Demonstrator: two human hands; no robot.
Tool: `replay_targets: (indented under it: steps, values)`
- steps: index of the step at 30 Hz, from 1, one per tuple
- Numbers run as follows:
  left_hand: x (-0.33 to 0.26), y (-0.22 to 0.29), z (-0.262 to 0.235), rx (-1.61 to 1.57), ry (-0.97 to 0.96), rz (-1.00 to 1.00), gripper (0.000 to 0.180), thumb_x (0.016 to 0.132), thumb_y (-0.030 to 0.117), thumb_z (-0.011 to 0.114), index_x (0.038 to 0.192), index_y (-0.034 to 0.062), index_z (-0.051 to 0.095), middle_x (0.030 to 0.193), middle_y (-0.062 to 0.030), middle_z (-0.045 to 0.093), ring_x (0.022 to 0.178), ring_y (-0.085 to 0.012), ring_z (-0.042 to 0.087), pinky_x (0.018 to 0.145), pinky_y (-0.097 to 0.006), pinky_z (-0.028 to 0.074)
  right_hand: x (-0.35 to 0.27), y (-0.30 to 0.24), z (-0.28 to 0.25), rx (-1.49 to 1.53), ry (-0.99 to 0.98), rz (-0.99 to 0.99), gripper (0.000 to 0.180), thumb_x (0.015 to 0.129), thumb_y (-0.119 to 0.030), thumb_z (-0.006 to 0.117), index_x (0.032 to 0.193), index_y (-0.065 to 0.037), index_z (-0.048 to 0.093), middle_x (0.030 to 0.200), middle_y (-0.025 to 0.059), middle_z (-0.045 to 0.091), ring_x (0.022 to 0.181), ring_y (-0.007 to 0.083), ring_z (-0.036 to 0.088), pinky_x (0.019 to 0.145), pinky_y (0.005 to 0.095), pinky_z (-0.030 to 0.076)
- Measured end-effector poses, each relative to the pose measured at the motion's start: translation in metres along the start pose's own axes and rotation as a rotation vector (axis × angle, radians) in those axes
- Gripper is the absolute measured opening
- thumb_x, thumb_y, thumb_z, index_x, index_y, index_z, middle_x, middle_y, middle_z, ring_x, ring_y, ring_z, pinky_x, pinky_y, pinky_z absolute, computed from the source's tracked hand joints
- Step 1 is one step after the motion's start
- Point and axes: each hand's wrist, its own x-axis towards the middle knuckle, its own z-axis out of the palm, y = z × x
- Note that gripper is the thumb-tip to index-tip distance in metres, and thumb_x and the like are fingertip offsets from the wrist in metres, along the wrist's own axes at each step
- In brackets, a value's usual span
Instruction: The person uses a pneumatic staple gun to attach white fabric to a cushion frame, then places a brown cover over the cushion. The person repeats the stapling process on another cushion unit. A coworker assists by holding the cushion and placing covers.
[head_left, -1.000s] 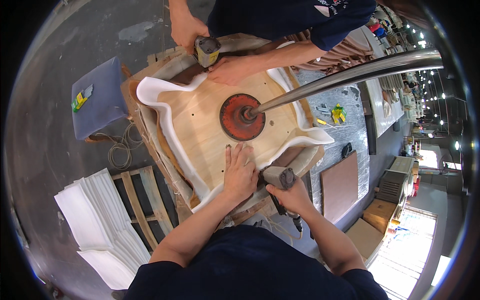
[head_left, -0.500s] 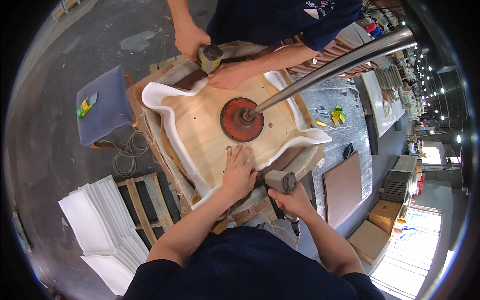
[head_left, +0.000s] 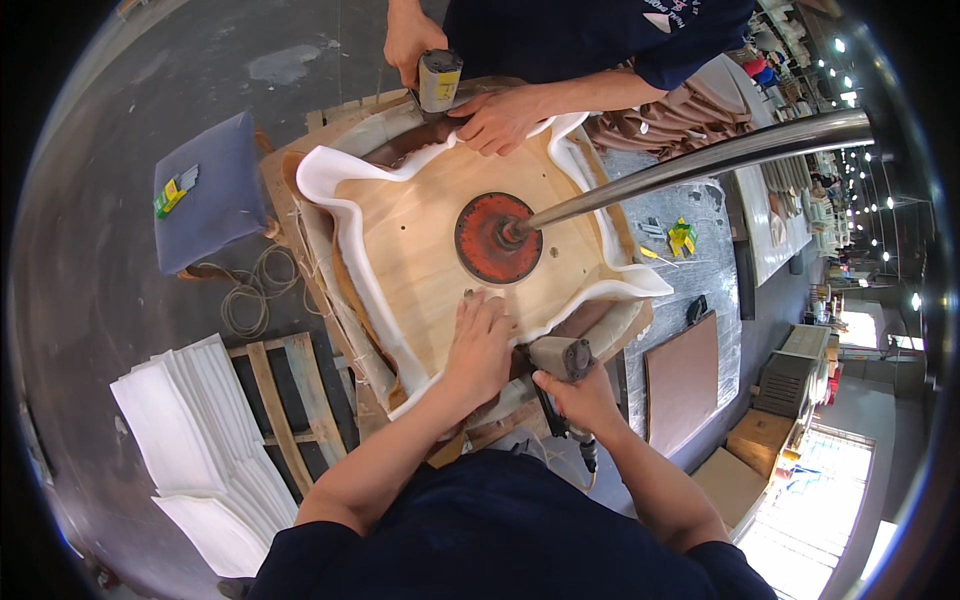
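Note:
A pale plywood seat board [head_left: 400, 265] lies on a padded frame, with white foam [head_left: 350, 235] curling up around its edges. My left hand [head_left: 480, 345] rests on the board's near edge, fingers stretched over the wood. Brown cover fabric [head_left: 590, 318] shows along that edge, though what lies under my palm is hidden. My right hand [head_left: 585, 400] grips a grey staple gun [head_left: 562, 357] with a hose fitting below; its nose meets the edge beside my left hand. Opposite, a co-worker holds another staple gun [head_left: 440, 80] at the far edge, the other hand [head_left: 505, 115] on the foam.
A red round plate [head_left: 497, 238] on a metal rod [head_left: 700, 175] presses the board's middle. To the left are a blue padded stool [head_left: 210, 195], white foam sheets [head_left: 200, 430] and a wooden pallet [head_left: 290, 385]. A plastic-covered table [head_left: 715, 270] at right bears a brown panel [head_left: 682, 385].
The co-worker's staple gun and hands have moved right and farther back along the far edge. My staple gun sits slightly closer to the board; my left hand stays nearly in place.

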Motion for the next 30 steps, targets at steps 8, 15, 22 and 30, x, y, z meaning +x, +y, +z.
replay_targets:
  steps: [8,15,22,30]
  values:
    - [-0.024,0.021,-0.01,0.132,-0.06,-0.195,0.107,0.09,0.038,0.088,0.176,0.0065,0.034,0.185,-0.0204,0.024,0.172,-0.046,0.016,0.139,-0.061,0.013,-0.006,-0.013,-0.008,0.131,-0.088,0.195,0.034,0.099,-0.025,0.088,0.12,-0.001,0.076,0.079,-0.0014,0.071,0.056,0.008,0.062,0.053,0.0289,0.05]
    - [-0.021,0.019,-0.004,0.124,-0.037,-0.208,0.104,0.089,0.031,0.086,0.175,0.0068,0.034,0.185,-0.019,0.023,0.174,-0.0436,0.014,0.14,-0.06,0.012,-0.011,-0.019,0.001,0.063,-0.082,0.173,0.036,0.099,-0.023,0.087,0.125,-0.001,0.078,0.08,0.0,0.072,0.057,0.0077,0.063,0.054,0.0289,0.051]
    - [-0.023,0.02,-0.002,0.11,-0.026,-0.226,0.096,0.092,0.023,0.081,0.174,0.0063,0.035,0.186,-0.0171,0.024,0.174,-0.0427,0.014,0.139,-0.06,0.012,-0.005,-0.025,0.009,-0.041,-0.079,0.073,0.036,0.1,-0.015,0.083,0.132,-0.001,0.073,0.084,0.0007,0.07,0.055,0.0081,0.058,0.052,0.0295,0.047]
    - [-0.022,0.025,-0.002,0.118,0.002,-0.234,0.09,0.092,0.023,0.083,0.17,0.0056,0.042,0.184,-0.0157,0.027,0.173,-0.0408,0.018,0.14,-0.057,0.014,-0.007,-0.024,0.006,-0.05,-0.095,0.21,0.034,0.101,-0.019,0.085,0.127,0.0,0.073,0.079,0.0001,0.068,0.056,0.0085,0.06,0.053,0.0285,0.049]
